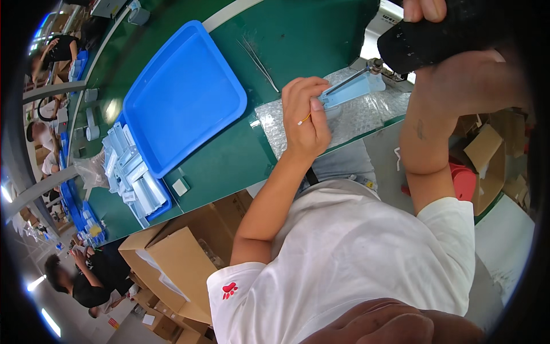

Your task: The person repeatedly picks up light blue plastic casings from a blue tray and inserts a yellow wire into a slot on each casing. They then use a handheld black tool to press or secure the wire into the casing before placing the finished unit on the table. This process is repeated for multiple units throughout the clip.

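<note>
My left hand [306, 114] is closed on one end of a long light blue plastic piece [369, 83], which it holds over bubble wrap [272, 117]. A yellow-and-white band rings one finger. At the upper right, the fingers of my right hand [425, 10] wrap a black power screwdriver [438, 37]; the rest of that hand is partly dark and blurred. From its metal chuck, a long thin bit [348, 82] runs along the plastic piece toward my left thumb. Whether its tip touches a screw is hidden.
A large blue tray [186, 97] lies tilted beside a second blue tray [163, 209] heaped with light blue plastic pieces [132, 169]. Thin metal rods [258, 63] and a small pale block [180, 186] lie on the green table [229, 163]. An open carton [180, 269] stands below its edge.
</note>
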The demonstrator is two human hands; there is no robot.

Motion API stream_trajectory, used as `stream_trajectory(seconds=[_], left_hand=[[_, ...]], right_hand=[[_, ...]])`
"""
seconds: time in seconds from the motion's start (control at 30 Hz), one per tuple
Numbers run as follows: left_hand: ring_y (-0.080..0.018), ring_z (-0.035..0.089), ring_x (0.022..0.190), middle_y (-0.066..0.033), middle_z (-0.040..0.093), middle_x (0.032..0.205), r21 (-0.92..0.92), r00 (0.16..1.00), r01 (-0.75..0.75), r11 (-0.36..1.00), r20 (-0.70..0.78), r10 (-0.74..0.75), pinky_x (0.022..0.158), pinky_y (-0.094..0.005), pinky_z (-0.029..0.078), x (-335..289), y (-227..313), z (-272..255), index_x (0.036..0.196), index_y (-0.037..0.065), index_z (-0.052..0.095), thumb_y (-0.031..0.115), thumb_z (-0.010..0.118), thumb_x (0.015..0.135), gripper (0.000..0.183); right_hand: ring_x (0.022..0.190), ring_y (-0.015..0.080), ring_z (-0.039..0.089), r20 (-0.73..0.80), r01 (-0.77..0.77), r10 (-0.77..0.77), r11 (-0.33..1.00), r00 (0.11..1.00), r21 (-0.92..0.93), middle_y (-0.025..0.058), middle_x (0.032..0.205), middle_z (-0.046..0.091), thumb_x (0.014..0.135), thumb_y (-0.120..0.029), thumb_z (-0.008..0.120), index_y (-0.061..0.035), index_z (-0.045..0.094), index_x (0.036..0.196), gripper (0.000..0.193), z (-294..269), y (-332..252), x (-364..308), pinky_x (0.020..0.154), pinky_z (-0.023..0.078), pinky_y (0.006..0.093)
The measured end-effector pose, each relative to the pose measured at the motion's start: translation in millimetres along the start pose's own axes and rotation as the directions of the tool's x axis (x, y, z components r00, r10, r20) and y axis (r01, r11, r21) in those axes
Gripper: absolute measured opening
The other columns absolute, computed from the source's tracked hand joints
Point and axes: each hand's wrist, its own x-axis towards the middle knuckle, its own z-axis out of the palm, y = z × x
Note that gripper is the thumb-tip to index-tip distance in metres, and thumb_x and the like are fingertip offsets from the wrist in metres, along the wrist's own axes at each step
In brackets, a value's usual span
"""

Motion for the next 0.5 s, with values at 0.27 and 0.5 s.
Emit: stream_trajectory(seconds=[0.27, 0.5], left_hand=[[-0.0358, 0.060, 0.100, -0.0178, 0.068, 0.107, -0.008, 1.000, -0.020, 1.000, -0.010, 0.020, 0.097, -0.0458, 0.045, 0, -2, 1, 0.104, -0.004, 0.065, 0.008, 0.041, 0.102, 0.026], [-0.0368, 0.060, 0.099, -0.0181, 0.068, 0.106, -0.008, 0.999, -0.039, 0.999, -0.032, 0.039, 0.095, -0.0462, 0.046, -4, -4, 0, 0.103, -0.004, 0.065, 0.005, 0.043, 0.101, 0.023]], right_hand=[[0.061, 0.0177, 0.062, 0.198, -0.024, 0.030, 0.999, 0.980, -0.033, 0.0065, 0.074, 0.057, 0.102, -0.068, 0.043, -0.0043, 0.050, 0.102, 0.064, -57, 36, -1, 0.058, 0.056, 0.0308], [0.070, 0.0176, 0.058, 0.336, -0.183, -0.040, 0.776, 0.941, 0.603, 0.0081, 0.091, 0.061, 0.097, -0.059, 0.052, -0.0036, 0.060, 0.110, 0.057, -73, 56, -11, 0.066, 0.048, 0.0296]])
